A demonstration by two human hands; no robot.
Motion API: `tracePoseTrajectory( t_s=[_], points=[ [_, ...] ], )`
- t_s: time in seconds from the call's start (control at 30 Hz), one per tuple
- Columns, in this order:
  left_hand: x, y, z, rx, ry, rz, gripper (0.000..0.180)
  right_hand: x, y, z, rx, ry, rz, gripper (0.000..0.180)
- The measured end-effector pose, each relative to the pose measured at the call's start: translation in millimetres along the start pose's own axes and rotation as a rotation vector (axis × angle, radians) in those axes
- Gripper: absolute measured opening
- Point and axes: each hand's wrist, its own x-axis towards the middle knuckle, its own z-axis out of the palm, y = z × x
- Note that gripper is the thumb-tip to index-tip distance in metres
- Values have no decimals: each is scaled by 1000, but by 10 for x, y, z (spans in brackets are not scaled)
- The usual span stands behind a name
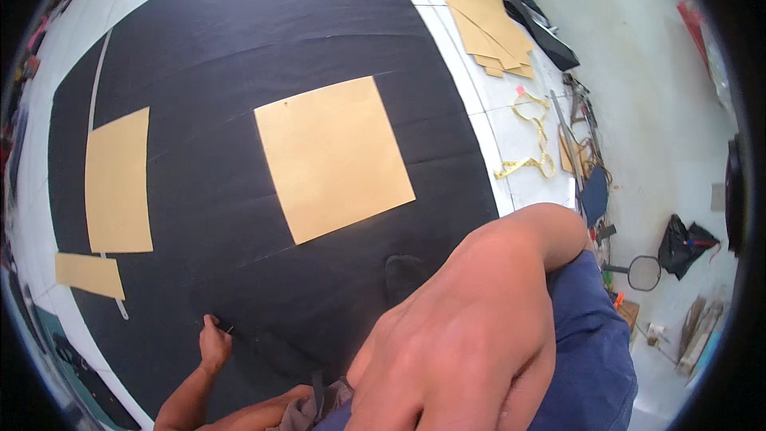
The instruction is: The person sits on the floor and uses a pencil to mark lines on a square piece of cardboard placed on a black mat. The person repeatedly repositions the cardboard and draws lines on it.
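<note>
A wide black cloth [239, 56] lies spread over a white floor. A square tan card pattern piece [333, 157] rests on its middle. A narrower tan piece [118, 181] lies at its left, and a small one [89, 274] sits below that on the cloth's edge. My left hand [214, 342] is low on the cloth near its front edge, fingers pinched on a small thin tool [228, 329] that touches the fabric. My right hand [459, 343] fills the foreground close to the camera, back up, over my blue shorts [594, 351]. Its fingertips run out of view.
Several tan card pieces [491, 28] are stacked at the top right beside a dark flat object [550, 40]. A yellow measuring tape [533, 137], metal tools [578, 108], a black bag [685, 243] and a round racket-like thing [642, 273] lie on the floor at right.
</note>
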Motion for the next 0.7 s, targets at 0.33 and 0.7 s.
tracePoseTrajectory(
  t_s=[0.33,0.7],
  points=[
    [96,116,4,356,-6,278,43,-1293,291,-1070,-1186,891,651,42],
    [256,2467,-718,-369,-163,629,50,-1746,1594,-913,-731,650,780,59]
  ],
)
